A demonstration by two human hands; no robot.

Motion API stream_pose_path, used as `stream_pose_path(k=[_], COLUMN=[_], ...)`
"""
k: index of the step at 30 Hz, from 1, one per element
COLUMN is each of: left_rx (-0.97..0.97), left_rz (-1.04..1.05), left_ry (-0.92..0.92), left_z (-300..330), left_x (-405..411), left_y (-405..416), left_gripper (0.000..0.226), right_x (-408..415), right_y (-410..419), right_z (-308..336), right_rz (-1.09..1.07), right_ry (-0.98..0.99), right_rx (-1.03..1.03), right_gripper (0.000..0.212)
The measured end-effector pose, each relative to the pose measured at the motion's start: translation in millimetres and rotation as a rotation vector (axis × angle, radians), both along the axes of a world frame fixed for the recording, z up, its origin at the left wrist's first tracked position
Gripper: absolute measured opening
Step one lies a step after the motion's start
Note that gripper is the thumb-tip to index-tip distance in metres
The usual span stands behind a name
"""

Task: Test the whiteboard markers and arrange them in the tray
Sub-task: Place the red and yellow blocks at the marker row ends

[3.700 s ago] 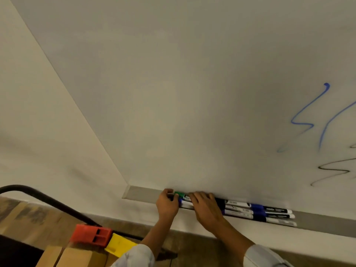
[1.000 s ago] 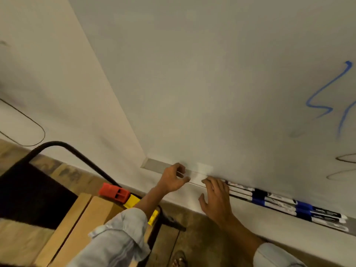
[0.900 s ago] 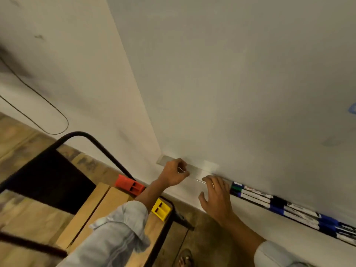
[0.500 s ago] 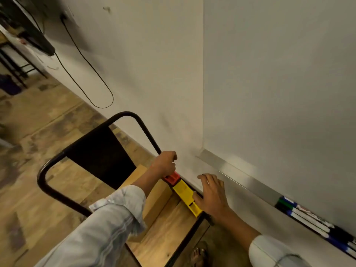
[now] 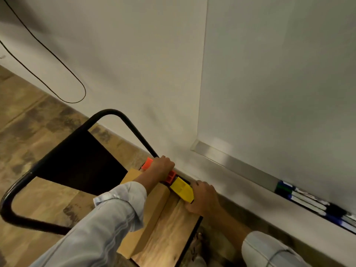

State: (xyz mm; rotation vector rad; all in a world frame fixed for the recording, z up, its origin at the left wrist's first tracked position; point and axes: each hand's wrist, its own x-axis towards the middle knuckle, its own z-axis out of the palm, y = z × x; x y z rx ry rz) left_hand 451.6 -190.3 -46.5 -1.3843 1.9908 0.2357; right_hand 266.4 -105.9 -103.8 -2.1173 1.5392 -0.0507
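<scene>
Several whiteboard markers (image 5: 312, 203) with green, blue and black caps lie side by side in the metal tray (image 5: 233, 164) under the whiteboard (image 5: 279, 78), at the right. Both hands are away from them, down at a wooden-topped table by the wall. My left hand (image 5: 162, 167) is closed over an orange plastic block (image 5: 170, 177). My right hand (image 5: 202, 197) grips the right end of a yellow plastic block (image 5: 182, 189) that lies end to end with the orange one.
A black metal chair (image 5: 77, 158) stands left of the wooden table (image 5: 165, 234). A light wooden box (image 5: 150, 209) lies on the table under my left forearm. A black cable (image 5: 63, 74) hangs along the wall. The floor is wood-patterned.
Both hands left the tray and the markers and moved down-left to the table. The left hand closed over the orange block and the right took the yellow one. My view swung left.
</scene>
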Motion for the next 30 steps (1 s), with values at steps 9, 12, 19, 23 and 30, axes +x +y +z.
stream_pose_path(k=[9,12,19,23,30], left_rx=[-0.019,-0.005,-0.158,-0.265,-0.350], left_rz=[-0.129,-0.150,-0.344,-0.480,-0.481], left_ry=[0.187,0.286,0.412,0.447,0.359], left_z=[18.3,38.5,78.5,84.5,48.9], left_x=[-6.4,-13.3,-96.3,-171.0,-271.4], left_y=[-11.1,-21.2,-33.7,-20.2,25.1], left_gripper=[0.044,0.037,0.044,0.057,0.063], right_x=[-28.8,-63.6,-160.6,-233.2,-348.2], right_y=[-6.7,-8.4,-2.1,4.5,61.6], right_z=[18.1,27.8,73.7,98.1,102.9], right_rz=[0.073,0.208,0.123,0.058,-0.162], right_ry=[-0.061,-0.046,-0.099,0.001,0.099], right_rx=[-0.094,-0.125,-0.191,-0.291,-0.328], right_gripper=[0.065,0.065,0.063,0.057,0.064])
